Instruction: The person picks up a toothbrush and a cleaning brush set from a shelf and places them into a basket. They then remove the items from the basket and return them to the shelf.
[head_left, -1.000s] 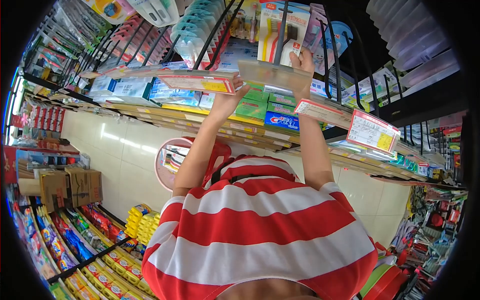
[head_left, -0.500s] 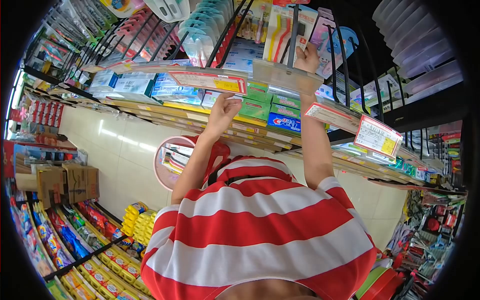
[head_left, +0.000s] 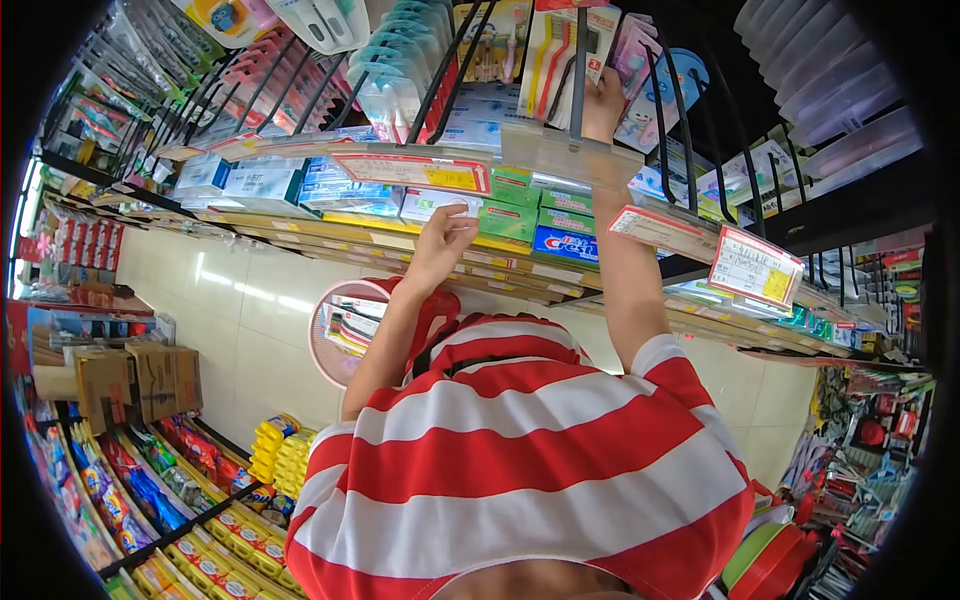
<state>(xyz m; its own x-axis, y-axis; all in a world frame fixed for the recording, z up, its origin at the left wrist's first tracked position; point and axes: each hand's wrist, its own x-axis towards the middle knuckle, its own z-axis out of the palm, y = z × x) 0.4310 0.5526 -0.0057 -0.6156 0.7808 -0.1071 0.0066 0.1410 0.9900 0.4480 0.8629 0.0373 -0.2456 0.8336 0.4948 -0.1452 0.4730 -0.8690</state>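
A toothbrush pack (head_left: 555,62) with yellow, red and black brushes hangs on a black hook near the top of the rack. My right hand (head_left: 601,108) reaches up past the clear label holder, its fingers closed at the pack's right edge. Lower and to the left, my left hand (head_left: 445,243) has loosely curled fingers, apart from the thumb, with nothing seen in them. It hovers just in front of the toothpaste boxes, below a red-edged price label (head_left: 410,172). Green toothpaste boxes (head_left: 506,220) and a blue Crest box (head_left: 566,243) lie between my two arms.
Black hooks with more hanging packs (head_left: 400,75) line the rack. A pink basket (head_left: 330,372) holding several packs is by my left side. Cardboard boxes (head_left: 165,383) stand on the floor at left, near shelves of yellow packages (head_left: 280,450). More price labels (head_left: 755,268) project at right.
My right hand has moved slightly left and up against the toothbrush pack, which has shifted a little. My left hand has dropped slightly lower, away from the price label.
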